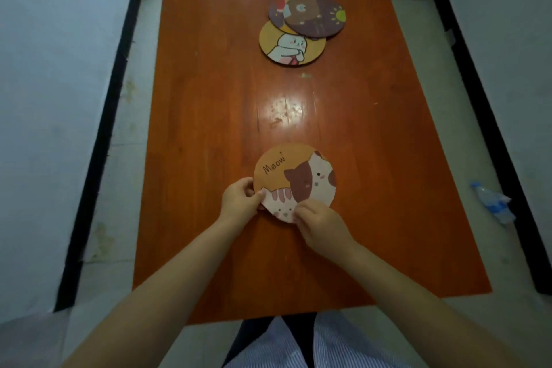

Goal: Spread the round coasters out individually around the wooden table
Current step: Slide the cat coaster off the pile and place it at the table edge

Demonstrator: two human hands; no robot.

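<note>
An orange "Meow" cat coaster (295, 176) lies near the front middle of the wooden table (209, 98). My left hand (240, 202) pinches its lower left rim, and my right hand (321, 225) grips its lower right rim. Farther back sits an overlapping pile: a purple bear coaster (316, 15) lies on top, partly covering another purple coaster (276, 13) at its left and a yellow rabbit coaster (291, 46) in front of it.
Pale floor runs along both sides of the table, with black strips beyond. A crumpled plastic bottle (493, 202) lies on the floor at the right. My striped shirt (313, 346) shows below the table's near edge.
</note>
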